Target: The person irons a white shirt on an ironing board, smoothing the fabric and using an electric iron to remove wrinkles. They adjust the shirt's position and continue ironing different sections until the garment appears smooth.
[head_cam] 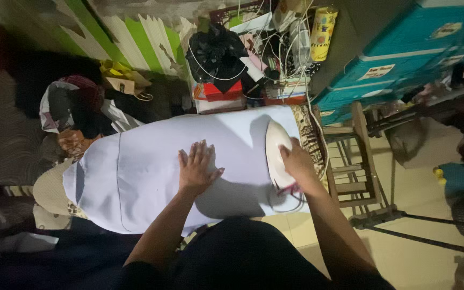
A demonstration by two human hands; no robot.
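A pale blue garment (pixel 135 172) lies spread over an ironing board (pixel 46 188) that runs left to right in front of me. My left hand (pixel 197 166) rests flat on the cloth near the middle, fingers spread. My right hand (pixel 296 161) grips the handle of a white iron (pixel 275 145) standing on the garment's right end. The iron's cord trails down near my right wrist.
Behind the board are a red box (pixel 221 91), a black bag (pixel 216 51), tangled white cables (pixel 291 48) and a yellow can (pixel 322 32). Clothes and bags (pixel 76 113) pile at the left. A wooden stool (pixel 355 161) and a teal cabinet (pixel 404 53) stand right.
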